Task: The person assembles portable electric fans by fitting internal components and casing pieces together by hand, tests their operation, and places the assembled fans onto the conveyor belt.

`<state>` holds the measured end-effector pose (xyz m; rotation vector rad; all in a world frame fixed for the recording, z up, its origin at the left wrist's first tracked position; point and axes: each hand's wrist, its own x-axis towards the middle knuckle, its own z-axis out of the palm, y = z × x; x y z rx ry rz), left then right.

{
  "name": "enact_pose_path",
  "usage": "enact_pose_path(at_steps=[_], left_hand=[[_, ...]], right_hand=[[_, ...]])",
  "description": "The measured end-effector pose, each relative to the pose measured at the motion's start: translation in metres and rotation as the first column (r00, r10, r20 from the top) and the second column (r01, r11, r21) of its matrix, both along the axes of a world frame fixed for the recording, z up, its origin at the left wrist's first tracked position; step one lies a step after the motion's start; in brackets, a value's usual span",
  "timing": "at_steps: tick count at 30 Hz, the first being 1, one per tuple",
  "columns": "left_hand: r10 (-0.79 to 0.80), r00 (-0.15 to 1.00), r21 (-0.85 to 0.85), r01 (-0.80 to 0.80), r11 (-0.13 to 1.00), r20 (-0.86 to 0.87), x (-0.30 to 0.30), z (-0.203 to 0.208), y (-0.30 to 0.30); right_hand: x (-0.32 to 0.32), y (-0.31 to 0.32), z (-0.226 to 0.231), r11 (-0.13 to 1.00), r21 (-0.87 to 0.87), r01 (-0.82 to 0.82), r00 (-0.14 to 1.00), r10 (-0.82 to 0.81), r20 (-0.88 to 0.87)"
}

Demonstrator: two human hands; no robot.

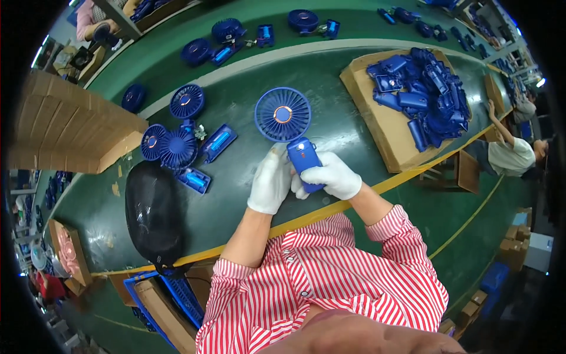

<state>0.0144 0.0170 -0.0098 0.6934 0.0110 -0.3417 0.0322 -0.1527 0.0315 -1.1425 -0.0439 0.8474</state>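
A blue handheld fan lies with its round grille on the dark green worktop in front of me, its handle toward my body. My right hand, in a white glove, is closed round the lower handle, thumb across its front. On the other side my left hand, also gloved, has its fingers pressed against the handle near the neck; part of them is hidden. To the left sit several other fan heads with opened handle shells, one shell holding a light-blue cylindrical cell.
A cardboard box heaped with blue handle shells stands at right. At left are a black wrapped bundle and a tall cardboard carton. Beyond, a green conveyor carries fan parts. A co-worker sits far right.
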Motion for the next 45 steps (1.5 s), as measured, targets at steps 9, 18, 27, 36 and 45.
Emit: enact_pose_path(at_steps=[9, 18, 27, 36, 45], left_hand=[[-0.021, 0.993, -0.006, 0.021, 1.000, -0.118, -0.011, -0.009, 0.001], [-0.037, 0.984, 0.014, 0.040, 0.999, -0.176, -0.008, -0.010, 0.001], [-0.109, 0.977, -0.090, 0.094, 0.992, -0.186, -0.006, -0.008, 0.005], [-0.093, 0.980, -0.039, 0.088, 0.995, -0.175, -0.002, -0.005, 0.003], [-0.084, 0.986, -0.003, 0.085, 0.996, -0.141, -0.005, -0.009, 0.000]], right_hand=[[0.072, -0.066, 0.077, 0.948, -0.271, 0.169, 0.944, -0.077, 0.320], [0.288, -0.154, 0.063, 0.032, -0.646, 0.762, 0.591, 0.374, 0.715], [0.385, -0.147, 0.019, -0.338, -0.568, 0.750, 0.659, 0.452, 0.601], [0.385, -0.057, 0.012, 0.140, -0.776, 0.615, 0.571, 0.600, 0.560], [0.329, -0.043, 0.048, 0.232, -0.565, 0.792, 0.493, 0.304, 0.815]])
